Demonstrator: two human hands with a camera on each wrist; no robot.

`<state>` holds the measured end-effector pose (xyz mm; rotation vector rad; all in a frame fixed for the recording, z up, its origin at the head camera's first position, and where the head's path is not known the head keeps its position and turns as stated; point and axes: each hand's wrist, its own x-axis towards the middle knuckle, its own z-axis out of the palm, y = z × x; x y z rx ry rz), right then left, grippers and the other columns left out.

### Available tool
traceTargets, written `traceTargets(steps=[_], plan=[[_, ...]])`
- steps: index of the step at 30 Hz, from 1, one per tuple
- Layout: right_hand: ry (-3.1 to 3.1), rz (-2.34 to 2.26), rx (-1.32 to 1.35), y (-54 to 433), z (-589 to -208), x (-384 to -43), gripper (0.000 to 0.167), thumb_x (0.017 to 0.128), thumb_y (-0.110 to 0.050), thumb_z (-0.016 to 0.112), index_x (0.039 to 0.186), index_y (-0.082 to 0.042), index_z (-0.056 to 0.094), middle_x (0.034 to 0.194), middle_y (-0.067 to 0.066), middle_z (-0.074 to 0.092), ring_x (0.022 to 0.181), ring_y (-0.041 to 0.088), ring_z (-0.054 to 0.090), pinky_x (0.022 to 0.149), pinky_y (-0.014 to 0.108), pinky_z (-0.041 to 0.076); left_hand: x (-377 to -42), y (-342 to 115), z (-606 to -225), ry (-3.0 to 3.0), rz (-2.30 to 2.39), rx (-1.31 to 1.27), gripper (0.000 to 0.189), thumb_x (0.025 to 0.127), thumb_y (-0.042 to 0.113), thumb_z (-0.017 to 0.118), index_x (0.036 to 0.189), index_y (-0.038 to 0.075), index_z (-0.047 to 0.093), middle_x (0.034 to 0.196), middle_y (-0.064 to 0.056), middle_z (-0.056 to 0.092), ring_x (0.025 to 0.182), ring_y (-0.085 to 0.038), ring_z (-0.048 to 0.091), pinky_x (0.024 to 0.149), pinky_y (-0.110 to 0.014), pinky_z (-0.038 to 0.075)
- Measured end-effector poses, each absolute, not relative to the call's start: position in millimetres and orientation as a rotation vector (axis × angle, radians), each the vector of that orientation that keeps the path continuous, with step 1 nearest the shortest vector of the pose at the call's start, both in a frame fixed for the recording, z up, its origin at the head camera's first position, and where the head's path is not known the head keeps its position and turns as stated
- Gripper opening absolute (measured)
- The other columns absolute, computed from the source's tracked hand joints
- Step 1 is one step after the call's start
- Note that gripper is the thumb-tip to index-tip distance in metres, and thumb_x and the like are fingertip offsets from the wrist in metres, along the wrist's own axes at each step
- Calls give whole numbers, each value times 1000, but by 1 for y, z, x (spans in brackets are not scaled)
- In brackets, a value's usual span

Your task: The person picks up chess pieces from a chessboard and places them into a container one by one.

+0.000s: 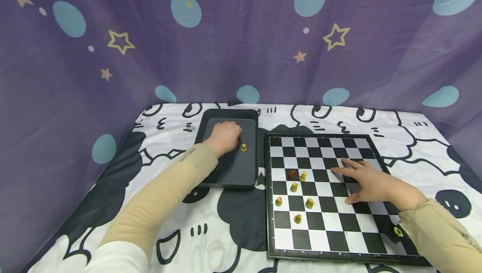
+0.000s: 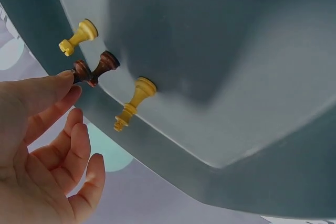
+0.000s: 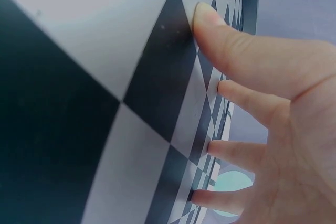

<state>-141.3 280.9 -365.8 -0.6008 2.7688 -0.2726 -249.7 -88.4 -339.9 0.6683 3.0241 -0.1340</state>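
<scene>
Over the dark grey tray, my left hand pinches a dark brown chess piece between thumb and forefinger, the other fingers loosely curled. A second brown chess piece stands right beside it. On either side are a yellow rook and a yellow king. My right hand is spread over the chessboard, fingertips at its surface and nothing held; its thumb shows large in the right wrist view.
Several yellow pieces, among them a yellow chess piece, and one brown chess piece stand on the board's left half. Another yellow piece is near my right sleeve. A patterned cloth covers the table; a purple curtain hangs behind.
</scene>
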Motion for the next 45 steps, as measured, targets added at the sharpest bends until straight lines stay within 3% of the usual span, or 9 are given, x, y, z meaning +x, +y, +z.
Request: traceTargets(steps=[27, 45], plan=[[2771, -264, -602, 284, -367, -141, 89, 59, -43, 83, 137, -16, 50, 143, 35, 31, 122, 66, 29, 95, 74, 24, -245, -95, -347, 3002, -159, 626, 16, 91, 13, 59, 100, 12, 72, 102, -9, 67, 94, -28, 62, 83, -46, 50], [2769, -278, -599, 282, -367, -141, 90, 59, -44, 83, 137, -16, 49, 144, 34, 30, 122, 66, 28, 95, 74, 25, -248, -98, -350, 3001, -177, 629, 9, 88, 12, 64, 85, 12, 72, 97, -8, 67, 92, -27, 63, 81, -45, 50]])
